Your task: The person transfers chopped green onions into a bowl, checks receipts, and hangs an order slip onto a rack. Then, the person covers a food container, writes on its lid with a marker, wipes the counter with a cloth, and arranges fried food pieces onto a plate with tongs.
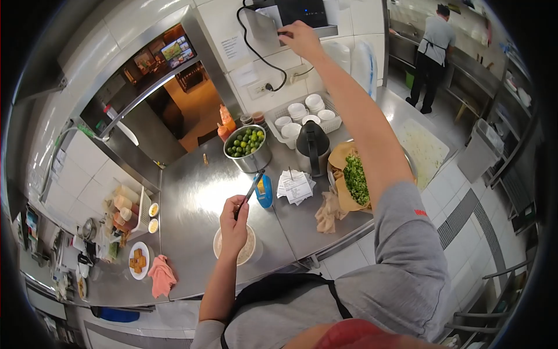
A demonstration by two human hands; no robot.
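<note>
My left hand is closed around a slim black utensil that points up and away over the steel counter. Below that hand stands a round white tub with pale contents. A blue tape dispenser lies just beyond the utensil's tip. Up at the wall, my right hand reaches to a small dark item at the edge of a grey panel, beside a dark screen. Its fingers are pressed together; what they grip is too small to name.
A pot of green limes, white cups in a basket, a kettle, paper slips and chopped greens stand on the counter. Fried pieces on a plate and a pink cloth lie left. A person works behind.
</note>
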